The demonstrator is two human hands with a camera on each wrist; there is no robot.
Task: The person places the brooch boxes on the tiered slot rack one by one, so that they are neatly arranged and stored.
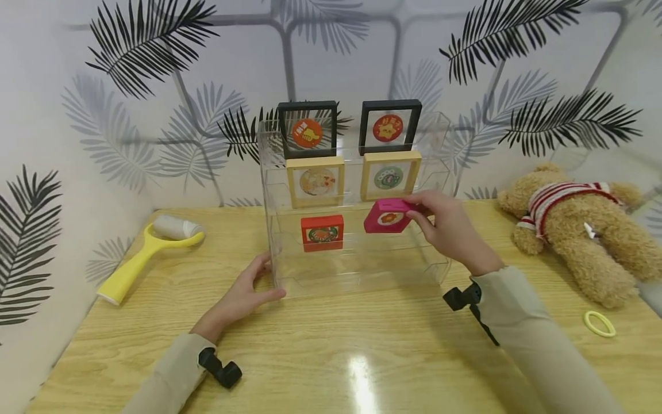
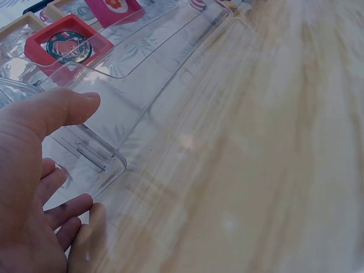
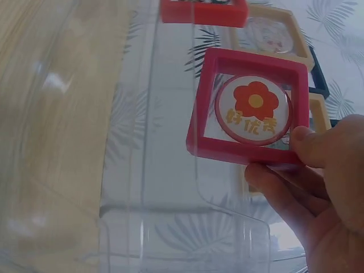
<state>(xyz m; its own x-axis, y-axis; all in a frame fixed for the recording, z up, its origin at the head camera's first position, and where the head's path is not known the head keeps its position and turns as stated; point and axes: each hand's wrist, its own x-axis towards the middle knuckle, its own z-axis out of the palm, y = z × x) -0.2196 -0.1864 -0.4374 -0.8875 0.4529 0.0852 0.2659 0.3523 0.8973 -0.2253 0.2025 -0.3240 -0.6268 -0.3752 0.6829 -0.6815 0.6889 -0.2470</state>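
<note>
A clear tiered display rack [image 1: 357,282] stands on the table. My right hand [image 1: 449,227] pinches one edge of a pink square display frame [image 1: 388,216] at the rack's lower tier. Inside this frame is a round badge with a red flower [image 3: 254,108], clear in the right wrist view. The pink frame is tilted. To its left, a red frame [image 1: 322,233] sits on the same tier. My left hand [image 1: 240,296] is at the rack's lower left corner, thumb in front and fingers along the side; the thumb [image 2: 68,108] looks extended, the other fingers loosely bent.
Two cream frames [image 1: 315,183] [image 1: 390,175] fill the middle tier, two black frames [image 1: 307,130] [image 1: 390,127] the top one. A yellow lint roller [image 1: 139,256] lies left. At right are a teddy bear [image 1: 574,221] and a yellow ring [image 1: 600,324]. A patterned wall stands behind.
</note>
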